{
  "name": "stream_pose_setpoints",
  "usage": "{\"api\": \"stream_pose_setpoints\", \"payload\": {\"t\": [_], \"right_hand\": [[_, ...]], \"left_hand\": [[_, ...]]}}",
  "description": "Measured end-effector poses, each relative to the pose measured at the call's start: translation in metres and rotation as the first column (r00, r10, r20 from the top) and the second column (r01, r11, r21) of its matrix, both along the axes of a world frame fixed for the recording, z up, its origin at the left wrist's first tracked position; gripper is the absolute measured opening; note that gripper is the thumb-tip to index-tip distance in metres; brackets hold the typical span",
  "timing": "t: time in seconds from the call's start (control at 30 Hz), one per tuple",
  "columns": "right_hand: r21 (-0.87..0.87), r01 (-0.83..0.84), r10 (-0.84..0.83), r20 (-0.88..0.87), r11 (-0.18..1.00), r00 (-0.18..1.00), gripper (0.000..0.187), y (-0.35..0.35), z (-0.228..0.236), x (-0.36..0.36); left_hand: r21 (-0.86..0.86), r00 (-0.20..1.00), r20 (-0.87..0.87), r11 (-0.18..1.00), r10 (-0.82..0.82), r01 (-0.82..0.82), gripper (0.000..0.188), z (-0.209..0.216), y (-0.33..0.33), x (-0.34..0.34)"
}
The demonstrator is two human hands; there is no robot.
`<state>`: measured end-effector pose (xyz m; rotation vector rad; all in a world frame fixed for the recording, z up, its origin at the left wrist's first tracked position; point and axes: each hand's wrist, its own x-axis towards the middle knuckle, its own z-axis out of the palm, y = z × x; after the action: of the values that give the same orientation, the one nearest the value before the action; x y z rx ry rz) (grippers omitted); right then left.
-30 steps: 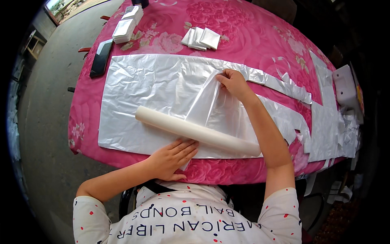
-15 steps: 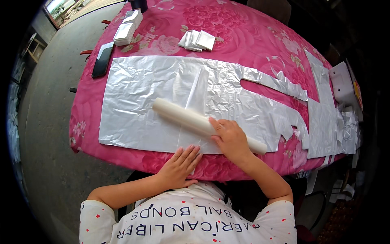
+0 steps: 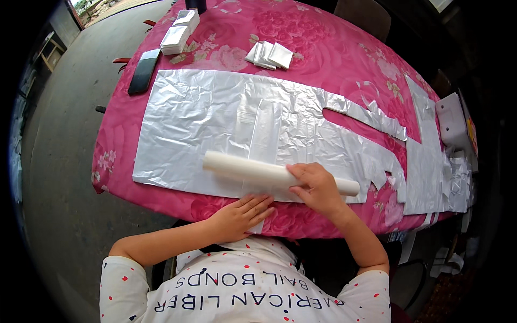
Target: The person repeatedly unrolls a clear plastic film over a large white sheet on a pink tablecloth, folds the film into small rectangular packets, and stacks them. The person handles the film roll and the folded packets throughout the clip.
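A silvery-white plastic bag [image 3: 188, 118] with handle cut-outs at its right end lies flat and wrinkled across the table. My right hand [image 3: 316, 188] is closed around a long off-white roll [image 3: 253, 168], which crosses the bag's near half almost level. What the roll is made of I cannot tell. Beyond the roll, a narrow folded strip of film [image 3: 266, 129] lies across the bag. My left hand [image 3: 245, 216] rests flat at the bag's near edge, fingers stretched out, with a bit of white film showing beneath it by the table edge.
The pink flowered tablecloth [image 3: 221, 54] carries several small folded bags [image 3: 269, 55], stacked folded bags [image 3: 175, 40], a phone [image 3: 144, 71] and a dark cup [image 3: 195, 5]. More silvery bags [image 3: 425, 177] lie at right, near a white container [image 3: 454, 121].
The roll has turned from a slant to nearly level and its left end has come nearer me. My right hand has shifted slightly right with it. My left hand stays flat near the edge.
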<state>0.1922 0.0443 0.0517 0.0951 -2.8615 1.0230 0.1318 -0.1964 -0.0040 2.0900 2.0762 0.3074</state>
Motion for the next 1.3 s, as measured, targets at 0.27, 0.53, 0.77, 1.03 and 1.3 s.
{"api": "stream_pose_setpoints", "payload": {"t": [0.27,0.53,0.77,1.03,1.3], "right_hand": [[0.183,-0.017,0.070,-0.283,0.983,0.957,0.050,-0.005,-0.023,-0.081],[0.267,0.140,-0.002,-0.461,0.954,0.887,0.044,0.023,-0.031,-0.145],[-0.118,-0.192,0.190,-0.028,0.974,0.981,0.045,-0.014,-0.027,-0.061],[0.065,-0.369,0.374,-0.072,0.927,0.925,0.048,-0.032,-0.026,-0.019],[0.173,-0.181,0.215,-0.204,0.968,0.955,0.037,-0.043,-0.042,-0.012]], "left_hand": [[0.034,0.985,-0.140,0.995,0.100,-0.096,0.069,-0.007,0.003,0.021],[0.066,0.998,0.043,0.997,-0.048,0.045,0.053,0.016,-0.003,-0.001],[0.165,0.974,0.131,0.973,-0.185,0.162,0.040,0.004,-0.024,-0.017],[0.342,0.913,0.307,0.926,-0.269,0.158,0.031,0.007,-0.026,-0.023],[0.268,0.973,0.108,0.936,0.205,-0.227,0.046,0.017,-0.008,-0.035]]}}
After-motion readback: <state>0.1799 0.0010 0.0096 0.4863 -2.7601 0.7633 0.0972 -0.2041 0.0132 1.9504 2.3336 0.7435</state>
